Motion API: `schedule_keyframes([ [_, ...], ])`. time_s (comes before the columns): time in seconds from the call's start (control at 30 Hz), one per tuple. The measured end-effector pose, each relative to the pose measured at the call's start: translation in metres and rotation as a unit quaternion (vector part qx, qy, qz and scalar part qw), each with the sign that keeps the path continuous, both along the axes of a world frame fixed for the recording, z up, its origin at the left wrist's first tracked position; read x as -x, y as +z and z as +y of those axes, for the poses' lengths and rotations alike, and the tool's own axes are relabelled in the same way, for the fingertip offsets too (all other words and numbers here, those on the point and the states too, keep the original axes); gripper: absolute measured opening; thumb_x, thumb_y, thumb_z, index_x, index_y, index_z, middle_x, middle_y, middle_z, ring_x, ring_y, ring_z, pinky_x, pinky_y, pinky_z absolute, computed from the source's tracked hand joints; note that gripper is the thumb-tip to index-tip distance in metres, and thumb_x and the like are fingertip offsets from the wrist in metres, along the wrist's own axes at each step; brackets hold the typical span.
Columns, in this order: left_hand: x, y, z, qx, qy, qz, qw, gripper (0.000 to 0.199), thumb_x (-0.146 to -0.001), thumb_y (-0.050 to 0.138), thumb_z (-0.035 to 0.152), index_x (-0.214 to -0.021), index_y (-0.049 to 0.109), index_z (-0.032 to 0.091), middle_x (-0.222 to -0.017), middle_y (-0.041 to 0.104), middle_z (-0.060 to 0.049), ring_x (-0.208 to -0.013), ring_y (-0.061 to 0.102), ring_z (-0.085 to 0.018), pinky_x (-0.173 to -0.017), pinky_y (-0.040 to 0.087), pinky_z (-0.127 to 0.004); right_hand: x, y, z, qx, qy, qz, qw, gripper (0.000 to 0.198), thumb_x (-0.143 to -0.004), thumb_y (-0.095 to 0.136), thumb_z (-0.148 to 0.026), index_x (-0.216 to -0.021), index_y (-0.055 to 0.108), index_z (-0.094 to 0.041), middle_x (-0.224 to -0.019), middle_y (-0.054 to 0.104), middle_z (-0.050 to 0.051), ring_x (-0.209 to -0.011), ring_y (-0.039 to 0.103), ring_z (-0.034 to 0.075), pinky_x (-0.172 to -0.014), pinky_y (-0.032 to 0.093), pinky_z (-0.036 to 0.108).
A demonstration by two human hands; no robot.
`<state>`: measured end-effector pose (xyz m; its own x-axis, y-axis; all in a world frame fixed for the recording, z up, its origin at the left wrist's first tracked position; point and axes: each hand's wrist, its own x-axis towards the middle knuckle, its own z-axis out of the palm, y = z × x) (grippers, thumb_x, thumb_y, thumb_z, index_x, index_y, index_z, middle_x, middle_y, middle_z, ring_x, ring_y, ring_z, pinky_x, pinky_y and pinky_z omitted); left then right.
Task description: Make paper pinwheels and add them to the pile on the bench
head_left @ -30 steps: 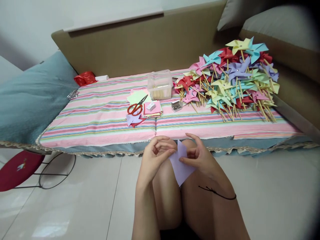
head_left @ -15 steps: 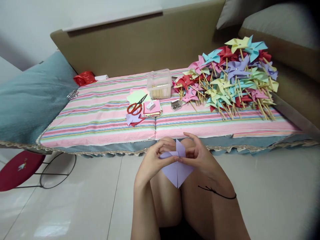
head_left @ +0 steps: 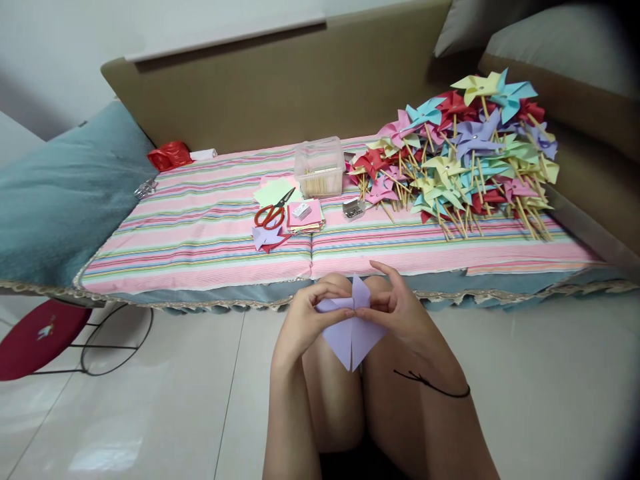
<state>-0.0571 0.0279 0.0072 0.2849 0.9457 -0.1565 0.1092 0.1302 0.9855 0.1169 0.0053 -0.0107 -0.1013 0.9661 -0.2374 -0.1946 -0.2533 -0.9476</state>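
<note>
Above my knees, a sheet of purple paper (head_left: 345, 340) with a slit running up from its lower corner is held between both hands. My left hand (head_left: 313, 317) pinches its left side, thumb in front and fingers behind. On the other side my right hand (head_left: 400, 313) grips it near the middle with thumb and fingers, the index finger raised. Both thumb tips meet at the centre, where the upper part is bent over. Part of the paper is hidden by the fingers.
On the striped sofa cover (head_left: 200, 233) lie scissors (head_left: 273, 215), cut purple paper (head_left: 267, 237), a paper stack (head_left: 306, 217), a small box of metal pieces (head_left: 354, 209) and a clear tub of sticks (head_left: 320, 168). Finished pinwheels (head_left: 475, 137) pile up at right. A red stool (head_left: 45, 340) stands left.
The purple paper has tilted slightly in my hands, its lower slit opening a little wider. My thumbs have shifted slightly upward and stay closed on it.
</note>
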Motion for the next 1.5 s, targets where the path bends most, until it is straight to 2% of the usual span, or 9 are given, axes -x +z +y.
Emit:
schedule_keyframes([
  [0.23, -0.002, 0.0, -0.001, 0.001, -0.003, 0.007, 1.0, 0.021, -0.061, 0.082, 0.025, -0.077, 0.07, 0.019, -0.083, 0.073, -0.006, -0.082, 0.067, -0.021, -0.073, 0.048, -0.03, 0.0, -0.004, 0.002, 0.006, 0.019, 0.005, 1.0, 0.095, -0.064, 0.079, -0.03, -0.14, 0.022, -0.023, -0.061, 0.067, -0.007, -0.057, 0.062, 0.017, -0.057, 0.044, 0.027],
  [0.3, -0.002, 0.001, 0.0, 0.0, 0.001, 0.001, 1.0, 0.026, -0.063, 0.082, 0.027, -0.085, 0.07, 0.019, -0.088, 0.072, -0.006, -0.088, 0.066, -0.022, -0.076, 0.048, -0.03, 0.0, -0.008, 0.004, 0.014, 0.009, 0.016, 1.0, 0.096, -0.063, 0.08, -0.031, -0.139, 0.022, -0.023, -0.064, 0.069, -0.005, -0.057, 0.063, 0.017, -0.056, 0.044, 0.026],
  [0.43, -0.001, 0.001, 0.002, -0.026, 0.104, -0.077, 0.991, 0.061, -0.066, 0.08, 0.027, -0.121, 0.053, 0.026, -0.126, 0.059, -0.009, -0.11, 0.059, -0.022, -0.086, 0.047, -0.031, 0.003, -0.011, 0.009, 0.031, -0.12, 0.066, 0.99, 0.101, -0.052, 0.086, -0.032, -0.136, 0.03, -0.022, -0.072, 0.073, -0.002, -0.065, 0.067, 0.019, -0.063, 0.048, 0.029],
  [0.5, -0.002, 0.0, 0.003, -0.013, 0.142, -0.13, 0.981, 0.067, -0.068, 0.078, 0.028, -0.126, 0.045, 0.027, -0.134, 0.052, -0.011, -0.113, 0.057, -0.021, -0.088, 0.047, -0.031, 0.004, -0.011, 0.011, 0.034, -0.188, 0.086, 0.978, 0.099, -0.048, 0.087, -0.031, -0.133, 0.037, -0.021, -0.072, 0.073, -0.002, -0.068, 0.067, 0.019, -0.065, 0.049, 0.029],
  [0.57, -0.006, -0.001, 0.003, 0.019, 0.137, -0.163, 0.977, 0.072, -0.066, 0.079, 0.026, -0.126, 0.041, 0.025, -0.125, 0.058, -0.011, -0.105, 0.06, -0.02, -0.085, 0.049, -0.031, 0.006, -0.01, 0.012, 0.037, -0.218, 0.099, 0.97, 0.098, -0.046, 0.088, -0.031, -0.131, 0.04, -0.02, -0.07, 0.072, -0.002, -0.068, 0.067, 0.019, -0.065, 0.049, 0.029],
  [0.67, -0.018, -0.004, 0.002, 0.051, 0.121, -0.167, 0.977, 0.079, -0.06, 0.083, 0.023, -0.126, 0.038, 0.023, -0.095, 0.068, -0.004, -0.081, 0.064, -0.016, -0.074, 0.05, -0.028, 0.01, -0.009, 0.011, 0.033, -0.221, 0.107, 0.969, 0.098, -0.046, 0.088, -0.03, -0.13, 0.039, -0.02, -0.068, 0.071, -0.003, -0.066, 0.065, 0.018, -0.064, 0.049, 0.029],
  [0.77, -0.029, -0.008, 0.002, 0.042, 0.178, -0.121, 0.976, 0.073, -0.06, 0.083, 0.027, -0.121, 0.043, 0.021, -0.073, 0.064, 0.003, -0.062, 0.059, -0.012, -0.061, 0.047, -0.023, 0.016, -0.008, 0.01, 0.02, -0.205, 0.113, 0.972, 0.096, -0.048, 0.088, -0.029, -0.129, 0.038, -0.021, -0.069, 0.072, -0.003, -0.065, 0.064, 0.016, -0.067, 0.049, 0.029],
  [0.9, -0.033, -0.011, 0.004, 0.024, 0.237, -0.105, 0.966, 0.07, -0.057, 0.084, 0.029, -0.116, 0.047, 0.02, -0.072, 0.063, 0.002, -0.059, 0.058, -0.011, -0.056, 0.046, -0.022, 0.02, -0.007, 0.009, 0.009, -0.187, 0.115, 0.976, 0.092, -0.049, 0.087, -0.028, -0.126, 0.036, -0.023, -0.071, 0.073, -0.003, -0.064, 0.064, 0.015, -0.068, 0.05, 0.03],
  [1.5, -0.03, -0.012, 0.002, 0.011, 0.232, -0.093, 0.968, 0.071, -0.057, 0.084, 0.027, -0.117, 0.046, 0.02, -0.069, 0.062, 0.003, -0.057, 0.055, -0.011, -0.053, 0.046, -0.021, 0.019, -0.008, 0.008, 0.011, -0.182, 0.083, 0.98, 0.095, -0.049, 0.087, -0.033, -0.129, 0.036, -0.023, -0.07, 0.072, -0.002, -0.063, 0.065, 0.018, -0.07, 0.052, 0.035],
])
